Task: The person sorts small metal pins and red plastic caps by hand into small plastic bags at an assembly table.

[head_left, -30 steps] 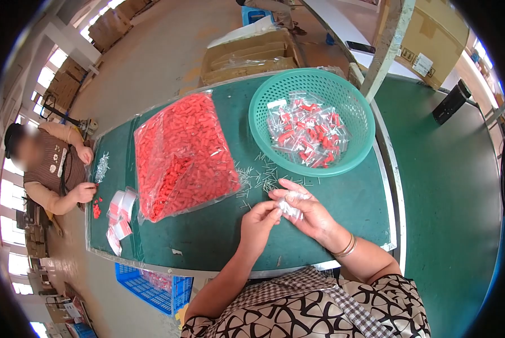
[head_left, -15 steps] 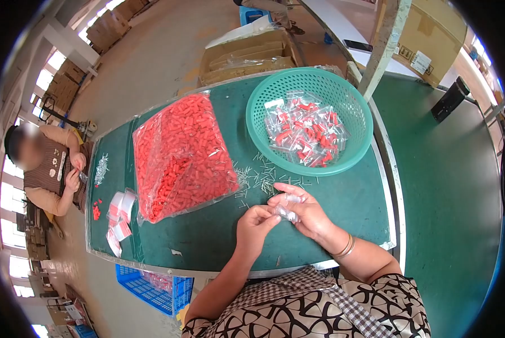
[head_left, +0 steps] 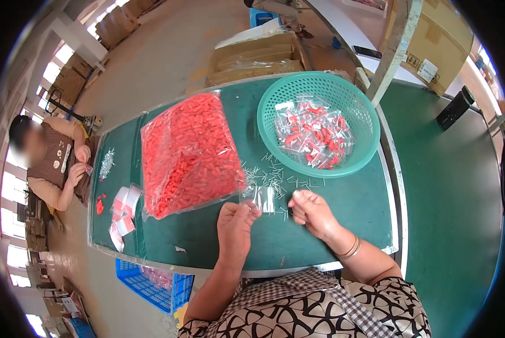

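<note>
My left hand (head_left: 235, 225) is closed on the lower left edge of a small clear plastic bag (head_left: 264, 198). To its right, over the green table, my right hand (head_left: 313, 214) has its fingers curled together beside some loose screws; what they hold, if anything, is too small to tell. Loose silvery screws (head_left: 272, 174) lie scattered just beyond both hands. A large clear bag of red plugs (head_left: 188, 149) rests on the table to the left. At the back right, a green basket (head_left: 371, 132) holds several small bags with red pieces inside.
Across the left end of the table (head_left: 207, 248) a co-worker (head_left: 58, 155) handles a small item. Near that person lie screws (head_left: 107, 163), red plugs (head_left: 100, 204) and red-and-white packets (head_left: 123, 211). A blue crate (head_left: 151, 284) stands below the front edge; a metal post (head_left: 396, 53) rises behind the basket.
My hands have moved apart, my left one leftward. The clear bag, bunched between them before, now extends flat from my left hand. My right hand has let go of it. The view has shifted slightly.
</note>
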`<state>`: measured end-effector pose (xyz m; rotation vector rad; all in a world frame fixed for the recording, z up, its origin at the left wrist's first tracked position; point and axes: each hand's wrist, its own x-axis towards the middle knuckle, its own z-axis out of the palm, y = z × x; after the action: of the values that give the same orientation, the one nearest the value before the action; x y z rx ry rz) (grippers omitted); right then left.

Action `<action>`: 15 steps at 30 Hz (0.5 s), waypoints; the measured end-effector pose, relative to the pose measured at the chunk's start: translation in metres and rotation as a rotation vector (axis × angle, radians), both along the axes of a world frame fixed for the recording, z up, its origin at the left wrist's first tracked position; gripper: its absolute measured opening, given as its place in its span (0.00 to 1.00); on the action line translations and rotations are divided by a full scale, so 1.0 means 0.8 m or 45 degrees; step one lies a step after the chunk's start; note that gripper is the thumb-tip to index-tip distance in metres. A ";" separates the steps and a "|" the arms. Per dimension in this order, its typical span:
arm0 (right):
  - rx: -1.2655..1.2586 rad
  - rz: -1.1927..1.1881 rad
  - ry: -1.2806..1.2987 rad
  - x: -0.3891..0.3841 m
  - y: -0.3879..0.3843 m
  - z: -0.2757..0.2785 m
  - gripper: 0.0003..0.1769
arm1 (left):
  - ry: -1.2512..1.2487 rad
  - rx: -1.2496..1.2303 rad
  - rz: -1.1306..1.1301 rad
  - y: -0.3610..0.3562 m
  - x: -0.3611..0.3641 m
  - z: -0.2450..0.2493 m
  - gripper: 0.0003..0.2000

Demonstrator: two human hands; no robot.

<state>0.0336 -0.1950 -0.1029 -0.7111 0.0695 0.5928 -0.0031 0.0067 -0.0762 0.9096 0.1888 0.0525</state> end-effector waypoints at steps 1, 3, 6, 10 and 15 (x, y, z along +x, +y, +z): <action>-0.165 0.006 -0.091 -0.004 0.003 0.003 0.11 | -0.002 -0.016 0.006 -0.001 -0.001 0.001 0.04; -0.365 0.018 -0.178 -0.010 0.012 0.016 0.11 | -0.008 -0.061 -0.023 -0.004 -0.003 0.003 0.04; -0.446 -0.001 -0.241 -0.013 0.019 0.028 0.16 | -0.007 -0.089 -0.045 -0.011 -0.008 0.008 0.03; -0.312 0.028 -0.156 -0.011 0.018 0.023 0.18 | 0.046 -0.042 -0.050 -0.015 -0.014 0.000 0.03; -0.156 0.164 -0.067 -0.011 0.011 0.019 0.15 | 0.046 -0.092 -0.054 -0.015 -0.021 -0.010 0.02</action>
<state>0.0245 -0.1866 -0.0873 -0.8541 0.0114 0.6969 -0.0198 -0.0051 -0.0839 0.8425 0.2040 -0.0101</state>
